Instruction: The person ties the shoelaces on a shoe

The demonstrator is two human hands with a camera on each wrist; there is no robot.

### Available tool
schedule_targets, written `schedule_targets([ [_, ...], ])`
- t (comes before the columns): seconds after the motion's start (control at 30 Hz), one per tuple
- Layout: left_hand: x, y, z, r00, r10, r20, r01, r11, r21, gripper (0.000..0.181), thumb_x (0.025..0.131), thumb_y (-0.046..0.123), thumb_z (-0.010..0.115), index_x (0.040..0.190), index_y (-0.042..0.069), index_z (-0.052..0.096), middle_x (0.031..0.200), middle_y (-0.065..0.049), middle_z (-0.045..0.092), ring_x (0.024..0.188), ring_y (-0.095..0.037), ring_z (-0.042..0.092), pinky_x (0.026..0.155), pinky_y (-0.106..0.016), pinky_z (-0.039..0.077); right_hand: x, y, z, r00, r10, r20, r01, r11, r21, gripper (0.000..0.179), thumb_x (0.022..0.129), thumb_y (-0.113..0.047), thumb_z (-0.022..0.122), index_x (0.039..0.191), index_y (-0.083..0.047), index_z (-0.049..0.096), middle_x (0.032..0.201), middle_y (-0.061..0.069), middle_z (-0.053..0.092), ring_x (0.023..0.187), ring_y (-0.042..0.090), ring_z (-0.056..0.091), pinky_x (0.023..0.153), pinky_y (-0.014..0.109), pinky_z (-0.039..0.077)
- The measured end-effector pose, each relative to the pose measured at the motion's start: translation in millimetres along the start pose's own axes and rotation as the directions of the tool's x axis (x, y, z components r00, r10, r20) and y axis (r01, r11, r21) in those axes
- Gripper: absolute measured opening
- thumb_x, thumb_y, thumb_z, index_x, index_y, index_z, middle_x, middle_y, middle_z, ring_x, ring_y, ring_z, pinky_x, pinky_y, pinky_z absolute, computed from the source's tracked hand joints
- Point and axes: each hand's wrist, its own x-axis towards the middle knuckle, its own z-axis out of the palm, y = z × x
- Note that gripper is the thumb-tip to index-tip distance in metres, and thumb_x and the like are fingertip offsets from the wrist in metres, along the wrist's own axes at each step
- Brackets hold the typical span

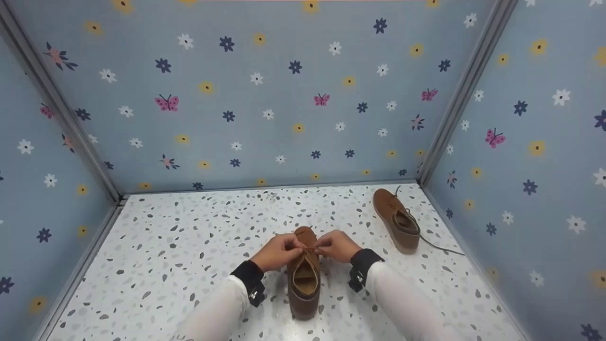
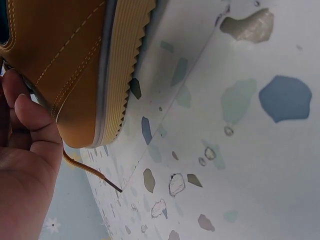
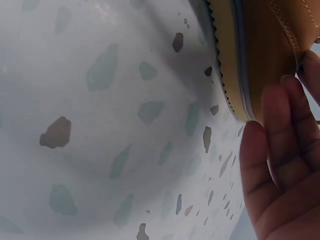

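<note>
A brown lace-up shoe (image 1: 304,303) stands upright on the speckled surface, its toe pointing away from me. Over its tongue, my left hand (image 1: 278,252) and right hand (image 1: 339,246) each pinch a part of the shoelace (image 1: 310,248) from opposite sides. In the left wrist view, the left hand (image 2: 27,165) has thumb and fingers together beside the shoe's upper (image 2: 75,65), and a loose lace end (image 2: 87,169) hangs down past the toe. From the right wrist, the right hand (image 3: 285,165) shows curled fingers against the shoe's side (image 3: 265,50); its fingertips' hold is partly hidden.
A second brown shoe (image 1: 396,222) stands at the right, with a long dark lace (image 1: 440,247) trailing toward the right wall. Blue panels (image 1: 284,94) with flowers and butterflies enclose the speckled white surface (image 1: 189,237) at the back and both sides.
</note>
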Motion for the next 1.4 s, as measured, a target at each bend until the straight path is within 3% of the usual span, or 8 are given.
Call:
schedule_targets([
  [0.2, 0.6, 1.6, -0.7, 1.0, -0.009, 0.001, 0.009, 1.0, -0.001, 0.01, 0.099, 0.012, 0.065, 0.093, 0.005, 0.068, 0.105, -0.01, 0.076, 0.083, -0.008, 0.061, 0.07, -0.023, 0.051, -1.7, 1, 1, 0.996, -0.035, -0.078, 0.033, 0.999, -0.026, 0.009, 0.096, -0.015, 0.076, 0.097, -0.013, 0.084, 0.078, 0.009, 0.077, 0.062, 0.001, 0.058, 0.059, 0.018, 0.047],
  [0.37, 0.9, 3.9, -2.1, 1.0, -0.007, -0.011, 0.008, 1.0, 0.022, 0.01, 0.098, 0.013, 0.067, 0.091, 0.006, 0.07, 0.11, -0.01, 0.078, 0.086, -0.007, 0.064, 0.074, -0.024, 0.053, -3.6, 4, -9, 0.988, -0.036, -0.148, 0.028, 0.998, -0.053, 0.01, 0.096, -0.01, 0.072, 0.097, -0.006, 0.081, 0.082, 0.008, 0.078, 0.066, 0.004, 0.063, 0.063, 0.022, 0.052],
  [0.57, 1.0, 4.5, -2.8, 1.0, -0.003, -0.025, 0.004, 0.999, 0.04, 0.01, 0.097, 0.012, 0.068, 0.089, 0.007, 0.071, 0.109, -0.008, 0.079, 0.086, -0.006, 0.065, 0.076, -0.024, 0.054, -5.9, 10, -22, 0.973, 0.069, -0.221, -0.054, 0.996, 0.072, 0.013, 0.1, -0.012, 0.067, 0.102, -0.003, 0.076, 0.069, 0.005, 0.073, 0.059, 0.008, 0.066, 0.056, 0.024, 0.049],
  [0.73, 1.3, 4.6, -3.5, 0.999, -0.001, -0.034, 0.003, 0.999, 0.048, 0.009, 0.097, 0.013, 0.069, 0.09, 0.008, 0.073, 0.103, -0.007, 0.078, 0.083, -0.007, 0.064, 0.075, -0.024, 0.053, -5.4, 8, -29, 0.951, 0.154, -0.267, -0.091, 0.967, 0.236, 0.012, 0.101, -0.012, 0.065, 0.103, -0.005, 0.074, 0.066, 0.003, 0.073, 0.061, 0.01, 0.07, 0.063, 0.026, 0.058],
  [1.0, -1.3, 3.5, -3.1, 0.999, -0.032, -0.034, 0.034, 0.998, 0.056, 0.008, 0.098, 0.018, 0.069, 0.096, 0.014, 0.076, 0.099, -0.001, 0.078, 0.08, -0.005, 0.064, 0.073, -0.024, 0.053, -3.2, 6, -32, 0.92, 0.261, -0.291, -0.105, 0.883, 0.457, 0.015, 0.102, -0.013, 0.063, 0.107, 0.0, 0.07, 0.067, -0.001, 0.072, 0.062, 0.009, 0.072, 0.067, 0.026, 0.062],
  [1.17, -2.3, 2.4, -3.7, 0.998, -0.033, -0.053, 0.036, 0.998, 0.051, 0.011, 0.098, 0.019, 0.068, 0.102, 0.017, 0.078, 0.099, -0.001, 0.077, 0.083, -0.006, 0.066, 0.076, -0.025, 0.055, -3.0, 6, -33, 0.895, 0.318, -0.312, -0.085, 0.81, 0.58, 0.013, 0.103, -0.014, 0.063, 0.107, -0.003, 0.067, 0.081, 0.003, 0.075, 0.072, 0.013, 0.074, 0.071, 0.029, 0.063],
  [1.27, -2.3, 1.9, -4.2, 0.997, -0.009, -0.074, 0.013, 0.999, 0.048, 0.013, 0.098, 0.017, 0.068, 0.106, 0.015, 0.078, 0.103, -0.003, 0.077, 0.087, -0.008, 0.067, 0.079, -0.026, 0.056, -2.9, 5, -34, 0.894, 0.333, -0.3, -0.057, 0.749, 0.66, 0.014, 0.105, -0.015, 0.059, 0.108, -0.003, 0.065, 0.097, 0.008, 0.075, 0.087, 0.019, 0.075, 0.078, 0.033, 0.063],
  [1.4, -1.3, 2.3, -4.4, 0.994, 0.023, -0.111, -0.019, 0.999, 0.038, 0.016, 0.097, 0.016, 0.068, 0.109, 0.01, 0.077, 0.105, -0.006, 0.077, 0.092, -0.013, 0.067, 0.082, -0.029, 0.055, -1.5, 3, -36, 0.901, 0.342, -0.267, -0.01, 0.631, 0.776, 0.015, 0.11, -0.017, 0.048, 0.106, -0.006, 0.058, 0.116, 0.017, 0.075, 0.105, 0.025, 0.075, 0.09, 0.039, 0.062],
])
